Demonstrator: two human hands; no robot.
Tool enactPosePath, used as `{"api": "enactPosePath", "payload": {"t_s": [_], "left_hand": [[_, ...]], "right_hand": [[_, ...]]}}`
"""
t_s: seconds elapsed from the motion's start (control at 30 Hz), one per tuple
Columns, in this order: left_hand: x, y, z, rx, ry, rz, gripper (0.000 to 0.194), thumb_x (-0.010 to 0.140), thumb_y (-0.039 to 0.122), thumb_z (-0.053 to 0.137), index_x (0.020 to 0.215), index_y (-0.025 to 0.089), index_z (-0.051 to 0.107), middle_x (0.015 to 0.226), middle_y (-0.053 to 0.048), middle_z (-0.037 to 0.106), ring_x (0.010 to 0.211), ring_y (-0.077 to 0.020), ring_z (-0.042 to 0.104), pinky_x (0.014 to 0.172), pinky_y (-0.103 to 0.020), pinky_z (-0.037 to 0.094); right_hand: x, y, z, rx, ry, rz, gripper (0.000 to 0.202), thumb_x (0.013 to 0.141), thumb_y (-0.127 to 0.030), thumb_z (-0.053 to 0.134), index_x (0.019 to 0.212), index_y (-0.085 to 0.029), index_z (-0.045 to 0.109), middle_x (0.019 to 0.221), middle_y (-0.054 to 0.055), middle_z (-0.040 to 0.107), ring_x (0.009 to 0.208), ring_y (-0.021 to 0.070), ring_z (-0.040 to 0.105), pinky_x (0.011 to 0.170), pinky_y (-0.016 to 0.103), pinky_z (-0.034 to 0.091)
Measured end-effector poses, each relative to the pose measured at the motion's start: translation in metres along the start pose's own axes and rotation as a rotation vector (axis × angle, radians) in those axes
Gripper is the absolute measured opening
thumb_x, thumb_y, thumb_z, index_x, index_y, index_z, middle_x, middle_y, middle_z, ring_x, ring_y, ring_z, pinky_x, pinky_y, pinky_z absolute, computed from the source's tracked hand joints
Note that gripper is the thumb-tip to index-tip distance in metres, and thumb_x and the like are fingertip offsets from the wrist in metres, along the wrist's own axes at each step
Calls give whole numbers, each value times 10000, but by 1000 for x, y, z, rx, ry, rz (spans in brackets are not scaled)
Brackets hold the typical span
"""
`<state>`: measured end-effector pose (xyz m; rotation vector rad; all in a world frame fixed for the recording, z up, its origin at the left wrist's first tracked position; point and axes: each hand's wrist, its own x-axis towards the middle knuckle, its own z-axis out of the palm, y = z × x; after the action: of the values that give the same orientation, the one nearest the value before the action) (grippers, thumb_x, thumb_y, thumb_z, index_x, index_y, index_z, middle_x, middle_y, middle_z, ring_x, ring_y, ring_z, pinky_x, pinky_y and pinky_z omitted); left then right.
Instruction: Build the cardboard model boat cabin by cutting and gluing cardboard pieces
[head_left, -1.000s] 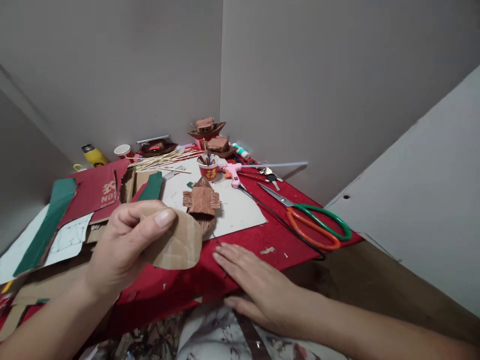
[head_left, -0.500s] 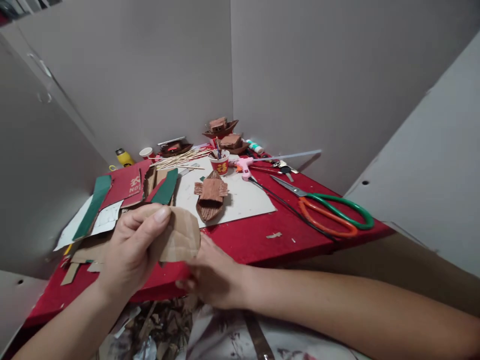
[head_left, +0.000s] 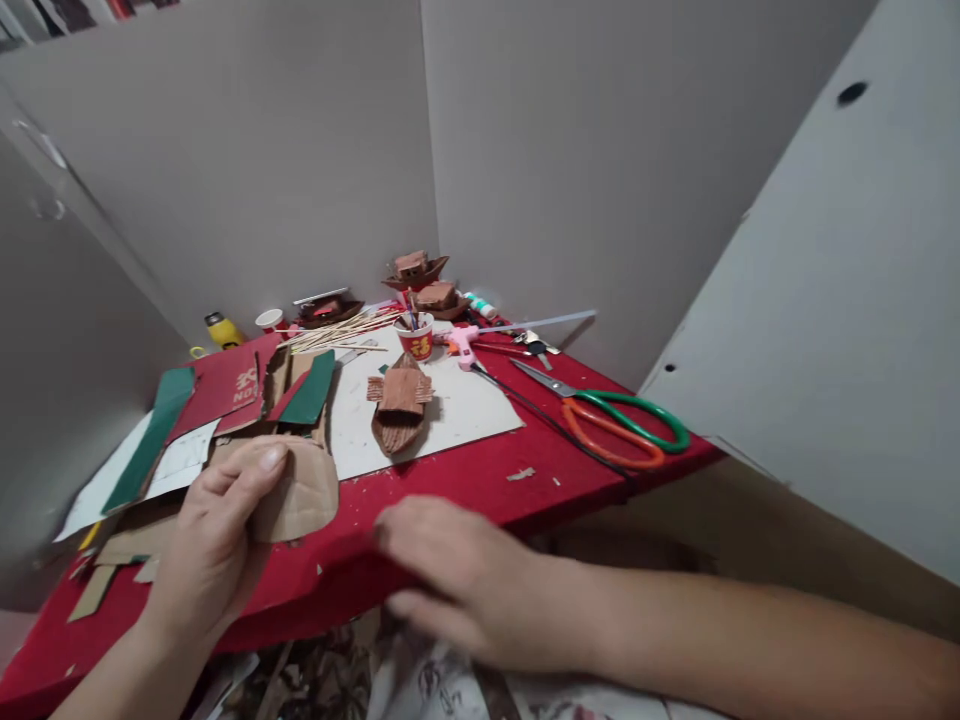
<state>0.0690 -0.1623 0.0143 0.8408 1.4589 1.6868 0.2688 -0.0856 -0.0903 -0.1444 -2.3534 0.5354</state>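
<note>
Right hand has drawn off to the right since the preceding frame, where it was at the edge of the cardboard piece; a clear gap now separates them. At far left, a green strip slants beside a red printed sheet, with a yellow bottle behind. Left hand, in front of these, is clamped on the cardboard piece between thumb and fingers. The piece has rounded corners and is held over the near left part of the red-covered table. Thin sticks lie in a loose pile toward the rear. Brown model boat rests on a white sheet, in front of a red cup. Right hand is blurred at the table's front edge, thumb and fingers apart; contact with the table cannot be determined. Pink glue gun lies just right of the cup. Rightmost, scissors with one green and one orange handle lie on the table, blades toward the rear.
</note>
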Motion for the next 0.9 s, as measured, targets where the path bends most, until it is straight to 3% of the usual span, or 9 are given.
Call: {"api": "enactPosePath", "payload": {"t_s": [0.07, 0.13, 0.23, 0.33, 0.43, 0.57, 0.7, 0.8, 0.9], "left_hand": [[8, -10, -2, -48, -36, -29, 288, 604, 311, 873, 831, 164, 773, 687, -24, 715, 585, -127, 623, 560, -183, 531], [20, -20, 1, -87, -99, -77, 284, 636, 314, 859, 865, 167, 778, 680, -18, 705, 574, -104, 596, 596, -180, 524], [39, -33, 12, -106, -130, -147, 318, 651, 328, 856, 915, 168, 780, 556, 25, 623, 499, -55, 497, 560, -139, 461], [54, -44, 22, -49, -178, -160, 318, 661, 354, 851, 909, 167, 782, 505, 47, 570, 438, -32, 399, 449, -124, 344], [58, -53, 24, -5, -246, -155, 276, 696, 361, 828, 893, 174, 781, 606, 18, 633, 484, -49, 430, 459, -150, 343], [54, -57, 21, 103, -348, -134, 210, 769, 355, 770, 884, 180, 780, 686, -16, 674, 554, -87, 479, 490, -186, 358], [58, -47, 30, 198, -461, -65, 172, 772, 328, 766, 854, 180, 794, 760, -45, 731, 641, -122, 563, 584, -217, 435], [71, -36, 41, 208, -521, -39, 163, 769, 319, 761, 864, 190, 793, 740, -35, 734, 638, -132, 592, 603, -228, 466], [91, -29, 45, 234, -471, 39, 99, 765, 294, 753, 796, 203, 773, 596, 19, 667, 529, -100, 538, 554, -211, 450]], "right_hand": [[-34, 22, -27, -155, 93, 170, 436, 959, -265, 516, 1351, -73, 514, 1322, 245, 587, 1273, 326, 519, 1045, 515, 452], [-62, 36, -37, -464, 175, 323, 519, 943, -320, 550, 1417, -123, 473, 1356, 249, 564, 1268, 369, 527, 1003, 576, 477], [-74, 32, -27, -449, 35, 269, 614, 894, -355, 614, 1448, -140, 460, 1441, 240, 486, 1321, 389, 471, 1010, 546, 490], [-50, 10, -14, 90, -300, 5, 505, 943, -339, 586, 1420, -196, 503, 1306, 107, 649, 1232, 205, 588, 1065, 300, 454], [-18, 4, -16, 319, -57, 69, 336, 954, -308, 559, 1247, -168, 649, 1080, 110, 748, 1021, 190, 690, 949, 282, 524], [14, 25, -31, 455, 217, 449, 225, 912, -280, 598, 1076, -167, 702, 915, 70, 751, 808, 160, 694, 745, 256, 564], [44, 46, -43, 619, 201, 610, 249, 828, -324, 667, 1017, -164, 692, 856, 42, 722, 685, 143, 637, 617, 245, 533], [62, 56, -50, 613, 165, 582, 148, 837, -307, 651, 811, -167, 691, 704, 2, 674, 629, 125, 592, 592, 228, 496], [71, 68, -56, 507, 228, 556, 139, 852, -280, 635, 773, -175, 681, 692, -8, 662, 625, 121, 585, 588, 219, 482]]}}
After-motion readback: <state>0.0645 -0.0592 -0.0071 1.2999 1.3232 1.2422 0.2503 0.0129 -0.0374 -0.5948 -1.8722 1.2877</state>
